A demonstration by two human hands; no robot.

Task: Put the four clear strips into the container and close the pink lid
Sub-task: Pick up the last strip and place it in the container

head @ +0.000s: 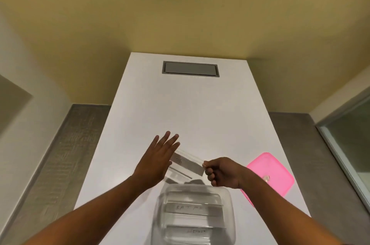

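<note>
A clear plastic container (230,200) sits near the table's front edge with strips lying inside; two of them, one strip (192,209) and another strip (195,230), show faint writing. My right hand (222,172) pinches the right end of a clear strip (188,164) and holds it above the table, just beyond the container. My left hand (158,156) is flat with fingers spread at the strip's left end, holding nothing. A further strip (180,174) seems to lie below the held one. The pink lid (270,174) lies flat to the right, partly behind my right forearm.
The white table (180,108) runs away from me, with a grey recessed panel (190,69) at its far end. Grey floor lies on both sides. A glass panel (352,144) stands at the right, and yellow walls rise behind.
</note>
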